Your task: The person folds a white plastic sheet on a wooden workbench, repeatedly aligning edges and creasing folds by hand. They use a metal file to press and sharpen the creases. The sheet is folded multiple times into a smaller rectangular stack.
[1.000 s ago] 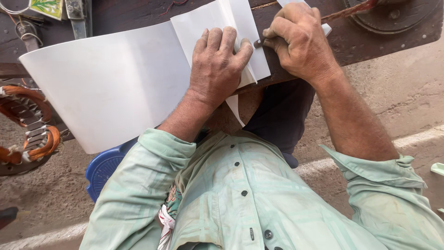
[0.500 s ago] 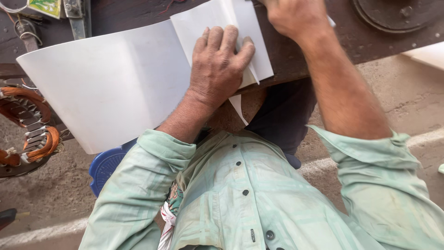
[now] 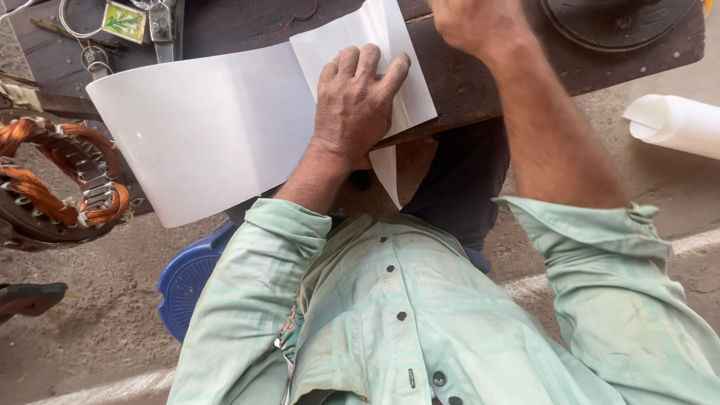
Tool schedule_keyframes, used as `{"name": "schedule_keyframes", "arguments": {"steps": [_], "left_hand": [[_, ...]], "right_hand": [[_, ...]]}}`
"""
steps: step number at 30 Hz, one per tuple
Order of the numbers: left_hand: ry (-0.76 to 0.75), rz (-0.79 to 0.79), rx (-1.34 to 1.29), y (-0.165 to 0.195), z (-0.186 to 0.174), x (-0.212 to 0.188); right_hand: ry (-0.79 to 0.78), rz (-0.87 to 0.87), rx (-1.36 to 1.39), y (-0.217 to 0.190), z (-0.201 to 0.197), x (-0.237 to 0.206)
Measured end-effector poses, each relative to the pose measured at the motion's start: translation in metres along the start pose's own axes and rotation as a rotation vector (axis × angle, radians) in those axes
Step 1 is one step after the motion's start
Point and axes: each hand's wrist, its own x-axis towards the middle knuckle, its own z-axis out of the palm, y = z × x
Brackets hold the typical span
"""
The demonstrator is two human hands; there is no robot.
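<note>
A large white sheet (image 3: 202, 135) lies over the near edge of a dark wooden table (image 3: 465, 82), with its right part folded over. My left hand (image 3: 356, 101) rests flat on that folded flap, palm down and fingers slightly spread, pressing it to the table. A narrow pointed strip of the sheet (image 3: 390, 176) hangs below the table edge under this hand. My right hand (image 3: 476, 22) is raised at the top of the view, past the sheet's far right corner. Its fingers are cut off by the frame, so whether it holds anything is hidden.
A motor stator with copper windings (image 3: 60, 180) sits at the left. A roll of white sheet (image 3: 675, 124) lies on the ground at the right. A round dark metal part (image 3: 615, 19) and small tools (image 3: 161, 26) are on the table. A blue stool (image 3: 191, 277) is under me.
My right hand, which held a thin tool against the fold beside my left hand, has lifted away toward the far side of the table. My left hand stays on the flap.
</note>
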Motion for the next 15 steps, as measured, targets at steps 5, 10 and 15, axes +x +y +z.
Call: {"name": "schedule_keyframes", "arguments": {"steps": [5, 10, 15], "left_hand": [[-0.024, -0.018, -0.027, -0.001, 0.003, -0.001], [-0.023, -0.017, -0.009, -0.003, 0.007, -0.001], [-0.052, -0.021, -0.012, -0.002, 0.006, 0.0]], "right_hand": [[0.029, -0.512, 0.248, 0.012, -0.017, -0.063], [0.208, -0.574, 0.19, 0.018, 0.001, -0.076], [0.32, -0.498, 0.139, 0.025, 0.022, -0.023]]}}
